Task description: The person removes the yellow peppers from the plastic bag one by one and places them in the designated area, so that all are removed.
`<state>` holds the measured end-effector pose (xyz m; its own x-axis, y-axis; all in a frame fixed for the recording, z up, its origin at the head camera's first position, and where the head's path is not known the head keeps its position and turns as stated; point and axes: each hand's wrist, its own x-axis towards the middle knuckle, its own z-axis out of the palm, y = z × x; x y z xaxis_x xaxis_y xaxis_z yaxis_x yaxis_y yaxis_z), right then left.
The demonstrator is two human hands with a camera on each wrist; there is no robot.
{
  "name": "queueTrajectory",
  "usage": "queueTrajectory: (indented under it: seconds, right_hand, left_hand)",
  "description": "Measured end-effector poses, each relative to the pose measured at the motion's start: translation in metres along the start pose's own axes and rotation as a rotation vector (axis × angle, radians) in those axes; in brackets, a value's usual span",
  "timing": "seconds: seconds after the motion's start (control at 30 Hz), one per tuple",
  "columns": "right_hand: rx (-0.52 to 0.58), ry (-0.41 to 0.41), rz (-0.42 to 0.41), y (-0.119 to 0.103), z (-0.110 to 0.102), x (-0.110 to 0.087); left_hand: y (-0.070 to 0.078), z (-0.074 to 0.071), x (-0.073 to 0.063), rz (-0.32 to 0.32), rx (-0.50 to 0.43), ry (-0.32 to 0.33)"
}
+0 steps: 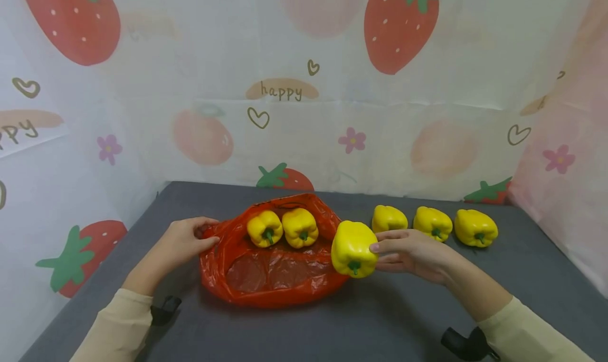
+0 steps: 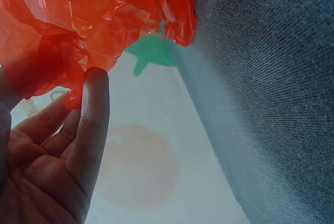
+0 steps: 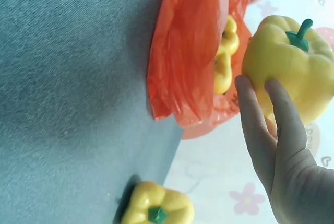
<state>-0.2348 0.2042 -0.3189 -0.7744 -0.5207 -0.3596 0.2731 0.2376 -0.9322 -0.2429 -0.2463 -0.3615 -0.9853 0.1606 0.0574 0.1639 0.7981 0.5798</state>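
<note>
- A red plastic bag [image 1: 280,298] is seen lying on a grey-covered table [image 1: 304,335], its mouth spread wide toward the person.
- The bag's left edge is pinched by the left hand [image 1: 182,240], with the thumb set against the fingers and the thin plastic caught between them.
- A yellow bell pepper [image 1: 353,248] is grasped by the right hand [image 1: 408,254] and is held up at the bag's right side; in the head view the bag's right rim is overlapped by it. Its green stem is turned toward the person in that view.
- Inside the bag, toward its back, two peppers are placed side by side: a left inner pepper [image 1: 263,228] and a right inner pepper [image 1: 300,228].
- To the right of the bag, a row is formed on the table by a near-bag pepper [image 1: 388,217], a middle pepper [image 1: 433,223] and a far-right pepper [image 1: 476,228].
- Behind the bag, a white backdrop [image 1: 304,151] printed with strawberries, hearts and flowers is hung.
</note>
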Motion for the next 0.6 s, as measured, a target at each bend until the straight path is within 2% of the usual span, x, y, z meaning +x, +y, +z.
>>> queueTrajectory:
  seconds: [0.6]
  right_hand:
    - [0.006,-0.025,-0.011,0.009,-0.026,-0.017]
  left_hand:
    - [0.000,-0.001,0.000,0.000,0.002,0.000]
